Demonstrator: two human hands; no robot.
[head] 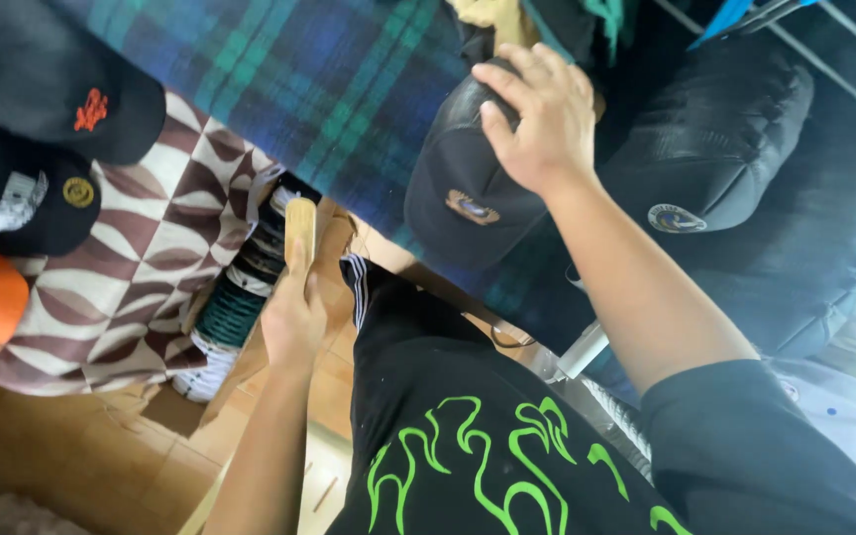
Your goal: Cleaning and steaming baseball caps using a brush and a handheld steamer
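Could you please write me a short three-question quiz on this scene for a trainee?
1. True or false: the right hand rests on a black cap lying on the blue and green plaid blanket.
2. What does the left hand hold?
A. an orange cap
B. a pale wooden brush
C. a shoe
3. Fill in: the cloth under the caps at the left has a brown and ____ pattern.

Key:
1. True.
2. B, the wooden brush, held upright.
3. White.
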